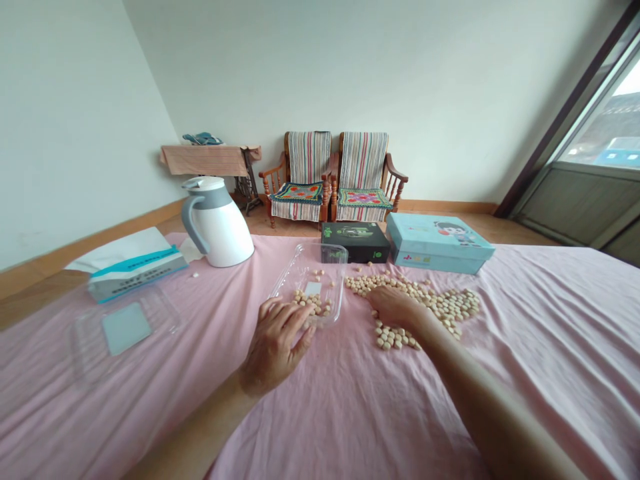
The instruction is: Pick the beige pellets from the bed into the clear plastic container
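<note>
A clear plastic tray (344, 283) sits on the pink cloth with several small round beige pieces (315, 305) inside, mostly toward its near end. My left hand (281, 343) is at the tray's near left corner, its fingers bent over the rim and the thumb along the near edge. To the right of the tray spreads a heap of the same round beige pieces (453, 305). Into the heap's left part reaches my right hand (394, 308), palm down, fingers drawn together and pointing left. Its fingertips are hidden, so what they hold cannot be made out.
Behind the heap stand a black box (355, 243) and a light blue box (440, 243). On the left are a white and grey jug (225, 230), a tissue pack (140, 270) and another clear plastic container (160, 320). Two wooden chairs (305, 177) stand beyond the pink cloth (310, 413).
</note>
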Demonstrator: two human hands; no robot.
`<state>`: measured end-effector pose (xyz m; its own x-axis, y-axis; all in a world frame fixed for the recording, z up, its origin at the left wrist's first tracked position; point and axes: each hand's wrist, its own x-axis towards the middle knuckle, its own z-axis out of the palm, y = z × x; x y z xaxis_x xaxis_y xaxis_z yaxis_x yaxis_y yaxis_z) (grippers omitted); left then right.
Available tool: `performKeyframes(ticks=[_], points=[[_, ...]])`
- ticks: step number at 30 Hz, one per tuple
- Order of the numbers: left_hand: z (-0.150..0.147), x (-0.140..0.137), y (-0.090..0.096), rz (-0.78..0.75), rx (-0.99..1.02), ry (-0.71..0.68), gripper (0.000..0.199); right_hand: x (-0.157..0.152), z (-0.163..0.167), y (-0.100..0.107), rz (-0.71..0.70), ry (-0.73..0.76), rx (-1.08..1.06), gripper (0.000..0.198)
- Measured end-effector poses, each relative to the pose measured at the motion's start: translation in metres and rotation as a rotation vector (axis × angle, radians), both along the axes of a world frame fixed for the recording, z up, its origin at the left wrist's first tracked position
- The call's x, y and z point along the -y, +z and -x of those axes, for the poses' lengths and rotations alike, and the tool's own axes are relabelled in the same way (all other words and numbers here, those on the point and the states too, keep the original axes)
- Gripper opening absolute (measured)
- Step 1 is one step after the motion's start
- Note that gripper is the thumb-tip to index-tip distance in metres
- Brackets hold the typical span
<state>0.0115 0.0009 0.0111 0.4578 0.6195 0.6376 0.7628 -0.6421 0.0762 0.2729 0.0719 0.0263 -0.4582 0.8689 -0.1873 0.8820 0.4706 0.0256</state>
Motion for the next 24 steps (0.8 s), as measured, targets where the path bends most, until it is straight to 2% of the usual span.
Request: performKeyframes(ticks=[3,5,8,10,11,13,16,18,21,24], points=[[0.0,0.0,0.0,0.004,0.0,0.0,0.032,-0.002,-0.001,0.009,-0.047,-0.048,-0.105,0.02],[0.0,0.0,-0.001,0.008,0.002,0.0,0.031,-0.002,0.003,0.019,-0.156,-0.084,-0.317,0.017],[0.0,0.0,-0.001,0.023,0.001,0.001,0.03,0.002,0.013,0.036,-0.264,-0.041,-0.724,0.022],[0.0,0.0,-0.001,0.032,0.001,0.002,0.03,0.006,0.018,0.043,-0.293,-0.017,-0.843,0.027],[0.0,0.0,-0.001,0.033,0.003,0.002,0.03,0.007,0.019,0.044,-0.305,-0.022,-0.821,0.025],[0.0,0.0,-0.001,0.03,0.003,0.001,0.03,0.009,0.018,0.043,-0.282,-0.053,-0.644,0.018],[0.0,0.0,0.0,0.022,0.003,0.001,0.03,0.01,0.014,0.033,-0.122,-0.074,-0.281,0.018],[0.0,0.0,0.0,0.017,0.002,0.0,0.031,0.01,0.012,0.022,-0.043,-0.066,-0.126,0.021],[0.001,0.0,0.0,0.012,-0.003,-0.001,0.031,0.008,0.012,0.008,-0.011,-0.037,-0.039,0.025],[0.001,0.0,-0.001,0.009,-0.005,0.001,0.031,0.005,0.012,0.0,-0.007,0.0,-0.05,0.024]])
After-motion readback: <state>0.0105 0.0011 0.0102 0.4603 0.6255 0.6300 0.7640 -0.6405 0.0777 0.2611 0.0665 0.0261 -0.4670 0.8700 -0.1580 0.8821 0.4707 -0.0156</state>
